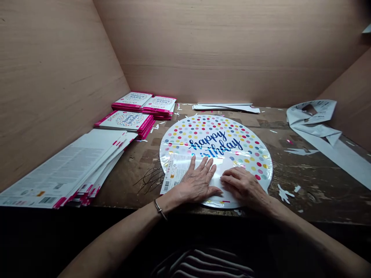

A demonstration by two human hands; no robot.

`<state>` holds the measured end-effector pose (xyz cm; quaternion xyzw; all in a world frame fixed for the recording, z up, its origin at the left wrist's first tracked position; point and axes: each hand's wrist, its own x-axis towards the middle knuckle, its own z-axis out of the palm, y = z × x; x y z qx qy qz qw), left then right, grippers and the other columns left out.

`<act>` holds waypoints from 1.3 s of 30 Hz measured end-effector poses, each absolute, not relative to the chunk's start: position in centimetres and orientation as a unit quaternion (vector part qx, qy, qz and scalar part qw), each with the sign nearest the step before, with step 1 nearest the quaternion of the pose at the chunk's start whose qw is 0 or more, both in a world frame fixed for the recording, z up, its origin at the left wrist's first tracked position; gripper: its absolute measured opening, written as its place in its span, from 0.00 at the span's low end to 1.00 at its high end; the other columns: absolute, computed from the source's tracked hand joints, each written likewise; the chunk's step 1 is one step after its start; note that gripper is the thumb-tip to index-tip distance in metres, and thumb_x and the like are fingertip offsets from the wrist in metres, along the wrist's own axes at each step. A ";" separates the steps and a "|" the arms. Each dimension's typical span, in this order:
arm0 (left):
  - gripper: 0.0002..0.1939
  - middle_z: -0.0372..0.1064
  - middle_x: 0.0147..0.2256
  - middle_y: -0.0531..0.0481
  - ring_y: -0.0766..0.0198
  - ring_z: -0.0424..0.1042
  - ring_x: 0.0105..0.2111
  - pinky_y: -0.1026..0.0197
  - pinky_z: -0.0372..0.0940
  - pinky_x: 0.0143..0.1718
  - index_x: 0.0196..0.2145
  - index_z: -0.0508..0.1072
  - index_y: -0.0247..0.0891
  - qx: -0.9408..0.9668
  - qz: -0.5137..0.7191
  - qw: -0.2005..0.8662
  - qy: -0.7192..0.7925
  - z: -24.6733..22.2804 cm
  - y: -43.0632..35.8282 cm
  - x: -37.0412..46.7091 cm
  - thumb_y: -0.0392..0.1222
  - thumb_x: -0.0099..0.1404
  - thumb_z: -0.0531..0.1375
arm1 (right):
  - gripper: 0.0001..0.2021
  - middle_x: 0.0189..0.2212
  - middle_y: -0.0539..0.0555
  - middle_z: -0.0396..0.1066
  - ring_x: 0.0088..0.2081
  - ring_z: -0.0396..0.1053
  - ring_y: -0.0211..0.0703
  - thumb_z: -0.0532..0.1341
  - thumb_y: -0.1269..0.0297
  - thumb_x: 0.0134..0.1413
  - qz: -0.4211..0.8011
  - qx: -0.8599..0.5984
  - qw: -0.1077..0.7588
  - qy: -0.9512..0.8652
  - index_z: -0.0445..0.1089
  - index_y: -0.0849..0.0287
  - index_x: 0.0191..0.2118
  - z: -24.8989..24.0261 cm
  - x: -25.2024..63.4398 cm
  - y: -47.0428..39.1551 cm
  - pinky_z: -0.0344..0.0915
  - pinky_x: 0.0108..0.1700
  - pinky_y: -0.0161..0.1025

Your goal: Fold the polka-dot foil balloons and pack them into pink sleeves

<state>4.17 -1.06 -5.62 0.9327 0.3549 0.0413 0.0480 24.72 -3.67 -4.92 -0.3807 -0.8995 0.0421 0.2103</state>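
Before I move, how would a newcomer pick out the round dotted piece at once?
On the dark table, the left hand lies flat on a white card. Under that card is the shiny dotted piece, marked "happy birthday" in blue. Unlike the rectangular pink-edged stacks at left, it is round.

Worn wooden bench (123, 185): dotted balloon (213, 133), card stacks (124, 120), paper strip (343, 154) (twisted), scraps (284, 194).

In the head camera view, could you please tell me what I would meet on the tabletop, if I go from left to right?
Pile of loose printed cards → thin dark strands → left hand → right hand → crumpled white strip.
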 end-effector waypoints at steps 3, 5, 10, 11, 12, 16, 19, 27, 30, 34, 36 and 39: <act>0.41 0.43 0.61 0.35 0.47 0.36 0.62 0.36 0.27 0.57 0.60 0.51 0.30 0.934 0.037 0.049 0.352 -5.4 -1.0 4.1 0.67 0.62 0.38 | 0.11 0.32 0.58 0.69 0.36 0.63 0.43 0.51 0.71 0.58 0.038 -0.371 0.189 -0.908 0.71 0.61 0.32 -4.6 24.4 -3.7 0.61 0.38 0.40; 0.41 0.43 0.61 0.35 0.47 0.37 0.62 0.36 0.27 0.57 0.60 0.52 0.30 0.933 0.037 0.049 0.355 -5.3 -1.1 4.2 0.66 0.62 0.38 | 0.12 0.31 0.57 0.69 0.36 0.63 0.43 0.51 0.72 0.59 0.039 -0.363 0.170 -0.916 0.70 0.61 0.32 -4.4 24.2 -3.8 0.61 0.38 0.39; 0.41 0.43 0.61 0.35 0.46 0.36 0.62 0.37 0.27 0.57 0.60 0.52 0.29 0.931 0.035 0.058 0.358 -5.2 -1.2 4.3 0.66 0.62 0.37 | 0.09 0.30 0.57 0.68 0.35 0.63 0.44 0.52 0.73 0.58 0.005 -0.357 0.107 -0.928 0.69 0.62 0.31 -4.2 24.0 -4.1 0.61 0.38 0.40; 0.41 0.42 0.61 0.35 0.46 0.36 0.62 0.37 0.26 0.57 0.60 0.52 0.28 0.931 0.036 0.058 0.359 -5.2 -1.2 4.3 0.66 0.62 0.37 | 0.09 0.29 0.56 0.67 0.34 0.63 0.44 0.52 0.73 0.57 -0.011 -0.360 0.089 -0.929 0.68 0.62 0.30 -4.1 23.9 -4.2 0.60 0.37 0.40; 0.41 0.42 0.61 0.34 0.46 0.37 0.62 0.37 0.26 0.57 0.59 0.52 0.28 0.930 0.037 0.057 0.361 -5.2 -1.2 4.3 0.66 0.63 0.37 | 0.08 0.29 0.56 0.67 0.33 0.62 0.44 0.53 0.73 0.56 -0.029 -0.361 0.069 -0.930 0.67 0.62 0.29 -4.1 23.7 -4.2 0.60 0.36 0.40; 0.39 0.42 0.61 0.33 0.46 0.37 0.62 0.36 0.26 0.57 0.59 0.52 0.27 0.929 0.040 0.053 0.364 -5.1 -1.4 4.3 0.62 0.64 0.37 | 0.07 0.25 0.56 0.63 0.28 0.60 0.44 0.53 0.77 0.51 -0.108 -0.337 -0.008 -0.935 0.66 0.63 0.28 -3.6 22.7 -4.5 0.56 0.29 0.39; 0.35 0.42 0.61 0.33 0.45 0.37 0.62 0.35 0.26 0.57 0.59 0.51 0.26 0.931 0.027 0.055 0.359 -5.0 -1.4 4.3 0.58 0.66 0.39 | 0.10 0.24 0.56 0.62 0.26 0.59 0.43 0.51 0.81 0.48 -0.181 -0.314 -0.049 -0.931 0.66 0.63 0.28 -2.9 22.0 -5.1 0.54 0.26 0.39; 0.34 0.41 0.61 0.31 0.43 0.36 0.62 0.34 0.25 0.56 0.59 0.51 0.24 0.939 0.038 0.059 0.336 -5.4 -1.2 3.7 0.54 0.65 0.43 | 0.17 0.26 0.56 0.66 0.26 0.58 0.43 0.46 0.83 0.48 -0.246 -0.164 -0.066 -0.953 0.69 0.61 0.32 -1.9 21.9 -4.6 0.55 0.28 0.41; 0.34 0.41 0.61 0.32 0.43 0.36 0.62 0.35 0.25 0.56 0.59 0.52 0.25 0.938 0.041 0.061 0.338 -5.5 -1.2 3.7 0.54 0.65 0.44 | 0.14 0.21 0.54 0.64 0.22 0.56 0.41 0.48 0.80 0.49 -0.210 -0.134 -0.046 -0.967 0.68 0.60 0.28 -2.2 21.8 -3.4 0.53 0.24 0.41; 0.38 0.41 0.62 0.33 0.44 0.35 0.62 0.35 0.24 0.56 0.60 0.51 0.27 0.940 0.041 0.076 0.331 -5.3 -1.4 3.8 0.61 0.63 0.42 | 0.13 0.20 0.56 0.64 0.22 0.57 0.39 0.48 0.80 0.49 -0.221 -0.261 -0.001 -0.940 0.66 0.63 0.23 -1.8 24.8 1.3 0.50 0.21 0.38; 0.39 0.40 0.62 0.33 0.44 0.34 0.62 0.35 0.24 0.56 0.60 0.51 0.28 0.944 0.041 0.089 0.315 -5.1 -1.3 3.6 0.63 0.62 0.43 | 0.18 0.18 0.59 0.63 0.21 0.58 0.37 0.43 0.82 0.53 -0.247 -0.370 0.033 -0.895 0.66 0.67 0.22 -0.8 28.3 4.2 0.50 0.21 0.36; 0.39 0.42 0.61 0.34 0.47 0.36 0.62 0.38 0.25 0.58 0.60 0.52 0.30 0.959 0.050 0.121 0.253 -4.6 -0.4 2.8 0.63 0.62 0.46 | 0.26 0.23 0.67 0.66 0.25 0.65 0.41 0.34 0.76 0.60 -0.262 -0.478 0.087 -0.834 0.67 0.74 0.28 0.9 33.3 5.9 0.56 0.24 0.38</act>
